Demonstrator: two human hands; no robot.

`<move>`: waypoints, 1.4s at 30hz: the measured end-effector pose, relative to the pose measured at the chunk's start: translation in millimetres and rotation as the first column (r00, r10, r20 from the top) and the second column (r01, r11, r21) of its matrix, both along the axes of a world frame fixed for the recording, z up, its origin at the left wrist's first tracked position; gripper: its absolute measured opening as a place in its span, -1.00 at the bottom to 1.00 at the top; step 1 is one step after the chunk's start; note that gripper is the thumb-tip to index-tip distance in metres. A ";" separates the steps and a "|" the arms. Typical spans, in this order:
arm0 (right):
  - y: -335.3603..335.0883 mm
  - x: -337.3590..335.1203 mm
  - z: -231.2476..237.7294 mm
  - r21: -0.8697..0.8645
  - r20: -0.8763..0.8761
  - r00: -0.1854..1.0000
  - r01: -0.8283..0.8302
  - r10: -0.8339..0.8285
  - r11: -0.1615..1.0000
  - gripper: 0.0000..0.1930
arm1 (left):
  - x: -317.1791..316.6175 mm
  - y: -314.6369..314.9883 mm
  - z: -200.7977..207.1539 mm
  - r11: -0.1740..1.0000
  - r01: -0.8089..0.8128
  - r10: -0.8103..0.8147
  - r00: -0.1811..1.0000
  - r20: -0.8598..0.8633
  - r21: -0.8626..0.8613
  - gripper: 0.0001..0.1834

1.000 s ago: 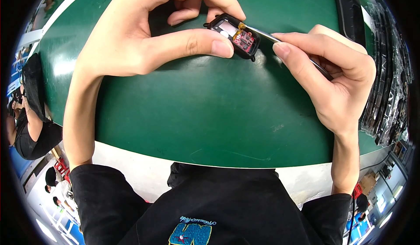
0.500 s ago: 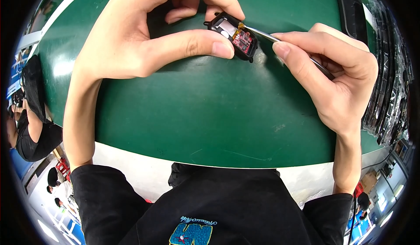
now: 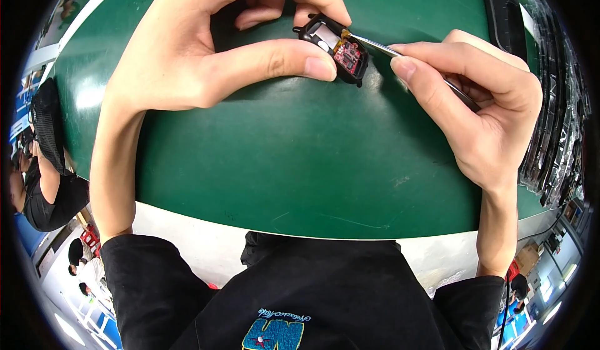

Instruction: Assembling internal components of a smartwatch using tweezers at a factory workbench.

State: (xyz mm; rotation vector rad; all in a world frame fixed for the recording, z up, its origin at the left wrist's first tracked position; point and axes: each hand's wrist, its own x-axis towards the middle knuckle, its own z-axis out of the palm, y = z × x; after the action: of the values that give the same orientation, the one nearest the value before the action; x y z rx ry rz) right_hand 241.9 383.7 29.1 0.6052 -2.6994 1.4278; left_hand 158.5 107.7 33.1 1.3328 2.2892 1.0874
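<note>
Between the thumb and fingertips of my left hand (image 3: 206,56) is a small black watch case (image 3: 359,79), held tilted above the table. Its open side shows a silvery battery-like block, a white round spot, an amber flex strip and a red circuit board (image 3: 347,54). My right hand (image 3: 478,94) pinches a slim metal tool (image 3: 375,44), tweezers or a pick; I cannot tell which. The tool's tip meets the amber strip at the case's right edge. Its rear part runs under my right fingers, partly hidden.
The green table (image 3: 300,162) curves around in front of me. Along its right side lie several black strips in clear plastic (image 3: 553,112), with a black tray-like object (image 3: 503,19) beyond them. Another person's arm (image 3: 49,178) and a black mesh item (image 3: 48,122) are at the left.
The watch case has shifted very slightly up and to the right with my left hand. My right hand has moved up a little; the tool's tip stays at the amber strip.
</note>
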 end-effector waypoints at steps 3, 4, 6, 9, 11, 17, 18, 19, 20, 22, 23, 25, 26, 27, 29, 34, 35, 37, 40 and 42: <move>-0.5 -0.8 -1.2 0.001 -0.004 1.000 -0.006 0.006 1.000 -0.85 | 0.5 0.0 0.4 1.000 0.007 -0.007 1.000 -0.017 -0.004 -0.48; -0.7 -1.0 -2.2 -0.009 -0.008 1.000 -0.012 0.011 1.000 -0.85 | 1.0 -0.3 0.5 1.000 0.000 0.000 1.000 -0.011 -0.007 -0.48; -0.8 -1.2 -3.1 -0.019 -0.012 1.000 -0.016 0.016 1.000 -0.85 | 1.4 -0.4 1.3 1.000 -0.006 0.006 1.000 -0.003 -0.009 -0.48; -0.7 -1.4 -3.4 -0.038 -0.002 1.000 -0.017 0.017 0.999 -0.86 | 0.6 0.5 2.9 0.999 -0.007 0.008 1.000 0.011 -0.044 -0.48; -0.4 -1.4 -2.9 -0.038 -0.008 1.000 -0.016 0.016 0.999 -0.86 | 0.1 1.9 2.1 1.000 0.013 -0.013 1.000 -0.002 -0.005 -0.49; -1.9 -0.6 -5.9 -0.064 -0.001 1.000 -0.011 0.011 0.998 -0.89 | 1.4 4.1 1.3 1.000 0.018 -0.018 0.999 -0.036 0.000 -0.51; -1.7 -0.5 -5.8 -0.063 -0.002 1.000 -0.008 0.008 0.998 -0.89 | 1.3 4.6 1.5 1.000 0.022 -0.021 0.999 -0.037 0.001 -0.51; -1.4 -0.4 -5.8 -0.071 0.004 1.000 -0.002 0.002 0.997 -0.89 | 1.2 4.7 1.3 1.000 0.020 -0.020 0.999 -0.044 -0.003 -0.51; -1.3 -0.3 -5.9 -0.080 0.010 1.000 0.004 -0.004 0.997 -0.89 | 0.9 4.7 1.2 1.000 0.019 -0.019 0.999 -0.050 -0.006 -0.51; -0.9 0.6 -4.5 -0.087 0.024 1.000 0.015 -0.013 0.996 -0.89 | 0.9 5.2 2.9 1.000 0.020 -0.021 0.999 -0.048 -0.011 -0.51; -0.6 1.0 -4.0 -0.095 0.038 0.999 0.023 -0.020 0.995 -0.89 | 0.7 5.6 3.3 1.000 0.019 -0.020 0.999 -0.043 -0.015 -0.51; -1.4 2.1 -5.6 -0.111 0.060 0.998 0.038 -0.031 0.993 -0.89 | 1.1 5.2 3.3 1.000 0.020 -0.021 0.999 -0.044 -0.015 -0.51; -1.4 2.4 -6.2 -0.124 0.081 0.996 0.054 -0.044 0.991 -0.89 | 1.2 5.2 3.0 1.000 0.022 -0.023 0.999 -0.044 -0.013 -0.50; -1.0 1.7 -5.7 -0.125 0.081 0.996 0.053 -0.043 0.991 -0.89 | 1.2 5.1 3.0 1.000 0.020 -0.021 0.999 -0.044 -0.014 -0.50; 0.1 0.0 -4.2 -0.075 0.029 1.000 0.007 -0.005 0.997 -0.89 | 1.1 5.1 3.0 1.000 0.019 -0.020 0.999 -0.045 -0.003 -0.50; -2.3 1.4 -3.7 -0.118 0.104 0.994 0.047 -0.035 0.992 -0.88 | 1.6 5.3 3.4 1.000 0.010 -0.010 1.000 -0.024 -0.011 -0.50; -2.2 1.3 -3.5 -0.103 0.088 0.996 0.040 -0.031 0.994 -0.88 | 1.7 5.7 2.7 1.000 0.017 -0.016 0.999 -0.039 0.002 -0.50; -2.4 1.0 -3.9 -0.099 0.079 0.997 0.033 -0.025 0.994 -0.88 | 1.6 5.8 1.7 1.000 0.019 -0.018 0.999 -0.041 0.002 -0.50; -2.4 0.6 -6.2 -0.106 0.051 0.998 0.027 -0.022 0.994 -0.89 | 1.9 5.3 1.1 1.000 0.019 -0.018 0.999 -0.044 0.006 -0.50; -1.9 1.2 -6.6 -0.115 0.032 0.999 0.030 -0.026 0.993 -0.89 | 2.1 6.4 2.1 1.000 0.019 -0.018 0.999 -0.045 0.011 -0.51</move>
State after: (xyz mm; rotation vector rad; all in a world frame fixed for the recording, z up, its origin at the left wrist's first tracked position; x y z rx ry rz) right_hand 243.1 381.8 22.5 0.5406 -2.6134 1.5850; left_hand 160.6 114.0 35.2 1.3938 2.3010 1.0768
